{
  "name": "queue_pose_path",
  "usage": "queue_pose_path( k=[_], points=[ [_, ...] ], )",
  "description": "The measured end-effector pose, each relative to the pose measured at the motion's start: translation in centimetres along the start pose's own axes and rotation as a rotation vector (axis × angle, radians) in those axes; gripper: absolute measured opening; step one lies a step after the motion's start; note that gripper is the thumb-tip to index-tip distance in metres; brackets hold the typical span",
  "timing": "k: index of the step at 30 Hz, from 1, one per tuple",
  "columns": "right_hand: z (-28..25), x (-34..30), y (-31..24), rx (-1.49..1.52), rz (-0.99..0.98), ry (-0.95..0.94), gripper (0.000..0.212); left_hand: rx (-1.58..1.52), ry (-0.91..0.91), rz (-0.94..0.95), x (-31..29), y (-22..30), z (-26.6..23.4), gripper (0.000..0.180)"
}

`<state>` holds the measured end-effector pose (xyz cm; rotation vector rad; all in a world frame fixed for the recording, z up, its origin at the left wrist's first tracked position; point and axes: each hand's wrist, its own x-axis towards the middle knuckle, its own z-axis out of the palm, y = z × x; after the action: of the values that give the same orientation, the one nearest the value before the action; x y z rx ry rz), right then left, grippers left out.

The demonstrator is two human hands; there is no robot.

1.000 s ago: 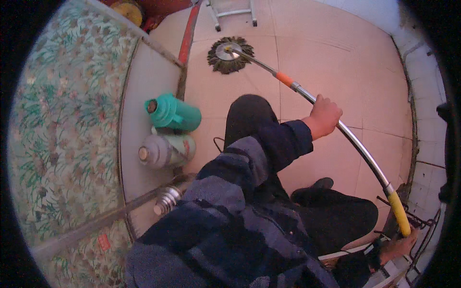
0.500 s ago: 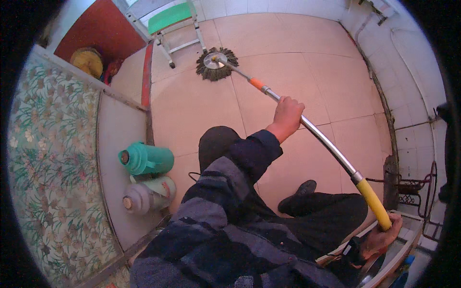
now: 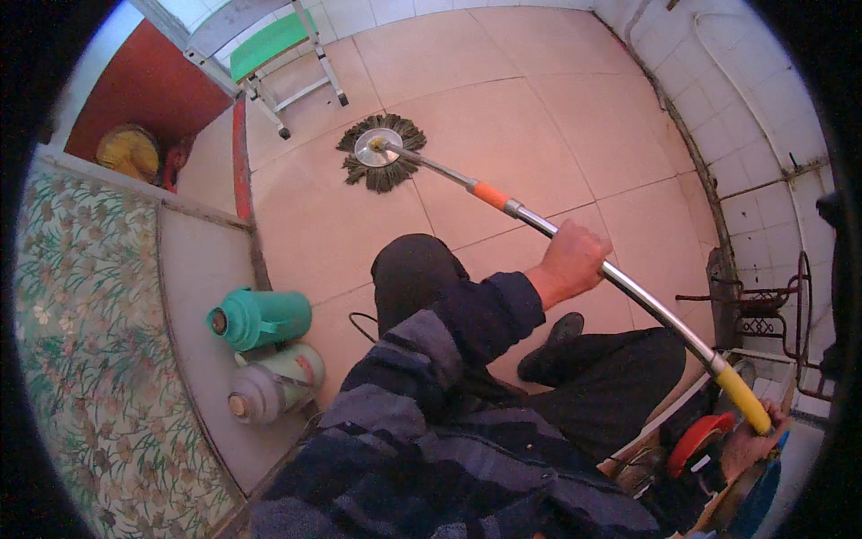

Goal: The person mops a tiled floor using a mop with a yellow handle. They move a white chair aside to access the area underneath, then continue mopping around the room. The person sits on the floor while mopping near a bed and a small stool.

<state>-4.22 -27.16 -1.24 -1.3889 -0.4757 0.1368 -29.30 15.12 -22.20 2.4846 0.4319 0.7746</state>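
Observation:
A round mop with dark grey strands spread about a clear disc rests flat on the tiled floor at the upper middle. Its silver pole, with an orange collar near the head, slants down to a yellow grip at the lower right. My left hand is wrapped round the metal pole about halfway along. At the grip's end is my right hand, its fingers closed round the yellow end and partly hidden.
A teal thermos flask and a pale one stand at the left beside a flower-patterned surface. A green-seated chair is beyond the mop. Dark metal racks line the right wall, and a red round object lies by my right wrist.
The mop head has come nearer and slightly left, away from the chair's legs. Both hands have shifted right with the pole. The view has also turned a little.

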Motion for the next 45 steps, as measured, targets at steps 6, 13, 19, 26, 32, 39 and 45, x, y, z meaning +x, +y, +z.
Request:
queue_pose_path(
  k=[6, 13, 19, 26, 32, 39, 45],
  points=[
    [2.1, -0.8, 2.2, 0.096, 0.068, 0.233, 0.037, 0.043, 0.019, -0.016, 0.3, -3.4, 0.0, 0.021],
    [9.6, -10.4, 2.5, 0.132, -0.143, 0.105, 0.018, 0.051, 0.201, 0.002, -0.8, -7.8, -1.7, 0.025],
    [17.5, -16.9, -0.8, -1.073, -0.826, 0.053, 0.017, 0.052, 0.319, 0.016, -2.2, -9.3, -5.3, 0.028],
    [13.8, -16.3, -4.9, -0.511, -0.558, 0.386, 0.027, -0.012, 0.108, 0.12, -5.1, -3.2, -6.7, 0.034],
    [7.3, -15.6, -7.5, -0.035, -0.32, 0.485, 0.052, -0.095, 0.121, 0.26, -5.7, 0.8, -5.7, 0.023],
    [10.9, -20.1, 4.7, -0.559, 0.051, 0.276, 0.03, -0.039, 0.04, 0.253, -5.1, -1.0, -5.9, 0.02],
    [22.8, -24.8, 5.3, -0.86, -0.154, -0.413, 0.015, -0.133, -0.109, 0.261, -7.0, -1.4, -4.3, 0.019]
  ],
)
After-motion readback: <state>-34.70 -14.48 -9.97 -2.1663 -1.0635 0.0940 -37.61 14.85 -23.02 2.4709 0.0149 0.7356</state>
